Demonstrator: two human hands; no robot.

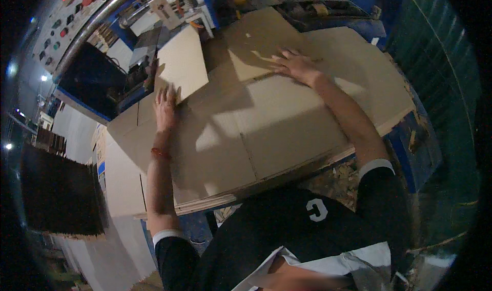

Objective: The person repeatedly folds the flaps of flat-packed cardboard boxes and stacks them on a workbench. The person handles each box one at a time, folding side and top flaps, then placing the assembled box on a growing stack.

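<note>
My left hand [165, 109] rests at the lower left edge of a pale cardboard panel [185, 63], fingers stretched out. Part of that panel stands out brightly lit against the cardboard around it. My right hand [297, 66] lies spread over a brown cardboard piece [261, 37] farther back, palm down. Beneath both arms a large creased cardboard sheet [215, 147] covers the work surface. Neither hand grips anything that I can see; the undersides of the fingers are hidden.
A control panel [64, 22] with buttons and lit red lamps stands at the far left, behind a metal bar [97, 22]. Machine parts [179, 9] border the back. A dark stack of sheets [59, 193] is at left, a green corrugated wall [441, 86] at right. Scraps [335, 186] lie below the front edge.
</note>
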